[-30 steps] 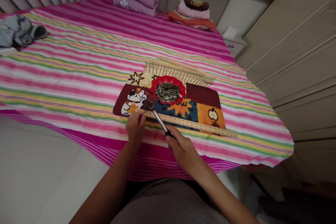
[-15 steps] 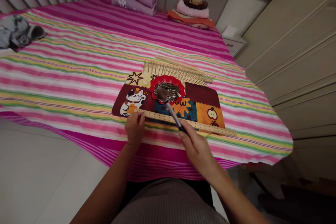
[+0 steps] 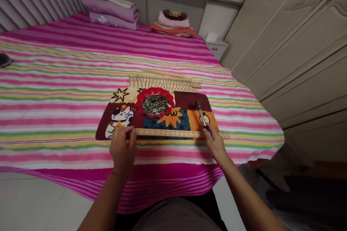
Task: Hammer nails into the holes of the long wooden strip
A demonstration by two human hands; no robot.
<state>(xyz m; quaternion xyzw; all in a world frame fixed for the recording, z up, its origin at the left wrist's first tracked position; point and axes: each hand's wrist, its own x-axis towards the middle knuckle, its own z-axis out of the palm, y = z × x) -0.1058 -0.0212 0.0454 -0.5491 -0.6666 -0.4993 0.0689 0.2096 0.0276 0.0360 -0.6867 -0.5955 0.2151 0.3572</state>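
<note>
A pale wooden strip [image 3: 168, 132] dotted with small dark holes lies along the near edge of a patterned mat [image 3: 187, 100]. My left hand [image 3: 123, 148] is closed in a pinch at the strip's left end, and the fingers hide that end. In my right hand [image 3: 215, 144] is a hammer [image 3: 200, 113], gripped by its dark handle over the mat's right part, its head pointing away from me. The handle crosses above the strip near its right end. A red scalloped bowl [image 3: 139, 110] full of loose nails [image 3: 155, 104] sits on the mat between my hands, farther back.
Behind the bowl lies wood with many nails standing in it [image 3: 165, 83], and another plain strip [image 3: 165, 74] beyond. All rest on a striped bed cover [image 3: 67, 115]. Folded purple bedding [image 3: 114, 12] and a pillow stack [image 3: 173, 23] are at the headboard; a wardrobe [image 3: 284, 43] stands right.
My right hand has carried the hammer from over the nail bowl to the right end of the strip. The left hand stays at the strip's left end. The whole view has shifted.
</note>
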